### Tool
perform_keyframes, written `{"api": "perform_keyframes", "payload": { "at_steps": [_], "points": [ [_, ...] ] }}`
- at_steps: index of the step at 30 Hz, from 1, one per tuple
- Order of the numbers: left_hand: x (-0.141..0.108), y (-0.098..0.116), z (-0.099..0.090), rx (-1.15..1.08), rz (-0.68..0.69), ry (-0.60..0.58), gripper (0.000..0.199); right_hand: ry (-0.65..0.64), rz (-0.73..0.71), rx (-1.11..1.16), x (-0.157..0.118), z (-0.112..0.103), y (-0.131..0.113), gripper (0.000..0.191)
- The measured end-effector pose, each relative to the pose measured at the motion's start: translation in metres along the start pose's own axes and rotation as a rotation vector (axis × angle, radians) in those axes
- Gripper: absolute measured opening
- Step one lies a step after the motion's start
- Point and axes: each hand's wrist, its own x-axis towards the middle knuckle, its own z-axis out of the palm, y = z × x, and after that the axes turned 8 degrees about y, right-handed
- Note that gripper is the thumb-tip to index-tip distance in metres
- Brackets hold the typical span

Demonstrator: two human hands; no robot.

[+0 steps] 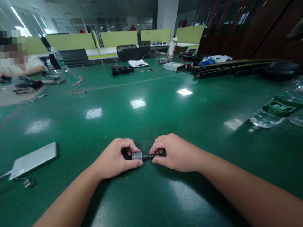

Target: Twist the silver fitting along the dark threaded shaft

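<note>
Between my hands, just above or on the green tabletop, is a small grey metal cylinder [137, 156] with a dark, ridged shaft [147, 157] coming out of its right side. My left hand [115, 158] pinches the cylinder between thumb and fingers. From the other side, my right hand [175, 153] grips the shaft's far end with thumb and fingertips. Cylinder and shaft lie in one line, roughly level. My right fingers cover the shaft's tip, and I cannot tell whether the two pieces are joined.
A silver power bank [33, 160] with a white cable lies on the green table [147, 125] at left. Clear water bottles [279, 106] stand at right. Farther back are a black tray [122, 70], a cord [76, 88] and dark bars [228, 68]. A person [16, 67] sits far left.
</note>
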Motion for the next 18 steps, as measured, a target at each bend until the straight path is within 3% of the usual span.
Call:
{"api": "perform_keyframes", "payload": {
  "at_steps": [18],
  "points": [
    [-0.0007,0.0,0.0007,-0.002,-0.009,0.003,0.018,-0.039,0.037,-0.017,-0.0026,-0.0084,0.0076,0.012]
  ]
}}
